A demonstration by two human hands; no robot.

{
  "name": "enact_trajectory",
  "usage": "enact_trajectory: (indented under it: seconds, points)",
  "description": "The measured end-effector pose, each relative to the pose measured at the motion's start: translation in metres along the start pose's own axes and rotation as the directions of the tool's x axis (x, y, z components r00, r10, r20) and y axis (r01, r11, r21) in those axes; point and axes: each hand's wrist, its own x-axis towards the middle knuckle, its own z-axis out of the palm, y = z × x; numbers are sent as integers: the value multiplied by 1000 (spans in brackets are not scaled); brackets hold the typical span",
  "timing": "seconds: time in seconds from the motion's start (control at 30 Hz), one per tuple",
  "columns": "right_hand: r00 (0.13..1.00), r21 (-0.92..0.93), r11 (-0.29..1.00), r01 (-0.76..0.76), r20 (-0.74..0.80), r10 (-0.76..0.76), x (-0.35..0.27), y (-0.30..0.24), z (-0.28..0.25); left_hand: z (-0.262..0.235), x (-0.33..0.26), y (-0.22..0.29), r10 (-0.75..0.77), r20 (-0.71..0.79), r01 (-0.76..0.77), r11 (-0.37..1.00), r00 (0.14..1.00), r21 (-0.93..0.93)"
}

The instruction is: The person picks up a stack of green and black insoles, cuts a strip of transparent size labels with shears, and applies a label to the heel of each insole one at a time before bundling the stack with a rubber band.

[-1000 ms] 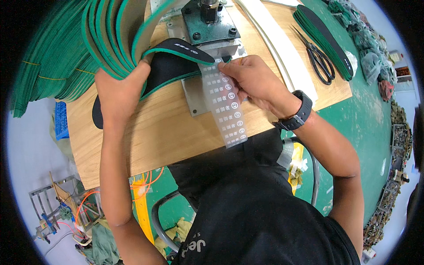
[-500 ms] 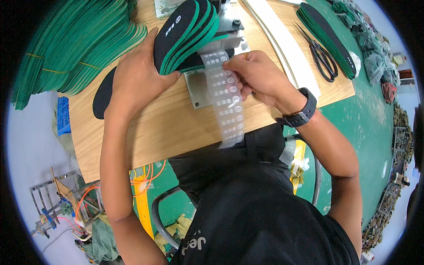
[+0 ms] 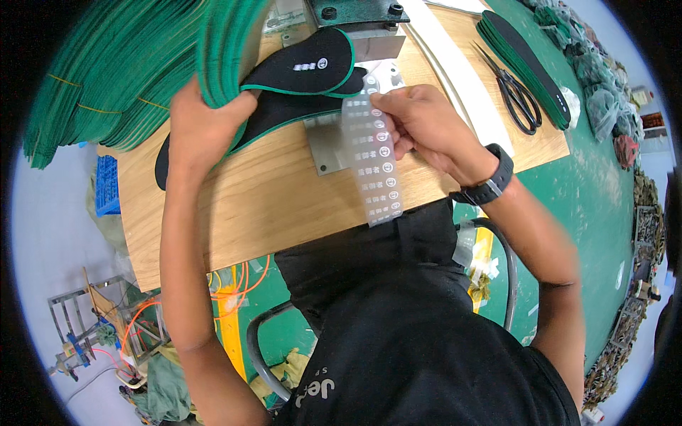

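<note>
My left hand [image 3: 199, 128] is closed around a tilted stack of green insoles [image 3: 222, 60], its thumb near their lower ends. Beside the stack, a black insole [image 3: 291, 74] with green edging and a small white print faces up. It partly covers other black insoles [image 3: 280, 115], which reach toward a metal plate [image 3: 330, 148] on the table. In my right hand [image 3: 423, 117], thumb and fingers pinch a clear film strip [image 3: 380, 167] with rows of white printed marks. The strip's lower end hangs over the table's front edge.
A metal press head [image 3: 366, 42] stands behind the plate. Bundled green insoles [image 3: 121, 78] are piled at the left. Toward the right lie white strips [image 3: 462, 78], black scissors [image 3: 518, 99] and another insole stack [image 3: 529, 67]. The wooden table [image 3: 234, 220] ends near my lap.
My left hand has tipped the stack leftward, turning its green side into view. A printed black insole now shows apart from the stack. The film strip has shifted slightly right.
</note>
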Motion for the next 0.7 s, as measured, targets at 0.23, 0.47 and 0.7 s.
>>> enact_trajectory:
  seconds: [0.23, 0.47, 0.7]
  points:
    - [997, -138, 988, -69, 8, 71, 13, -2, 6, -3, 1, -6, 83, -115, -85, 996, 990, -13]
    - [998, -128, 990, -54, -22, 52, 7, -5, 10, -1, -1, -1, 85, -112, -85, 996, 990, 3]
    - [998, -165, 984, -64, -21, 62, 15, -3, 10, -1, 0, -8, 100, -94, -102, 995, 991, -22]
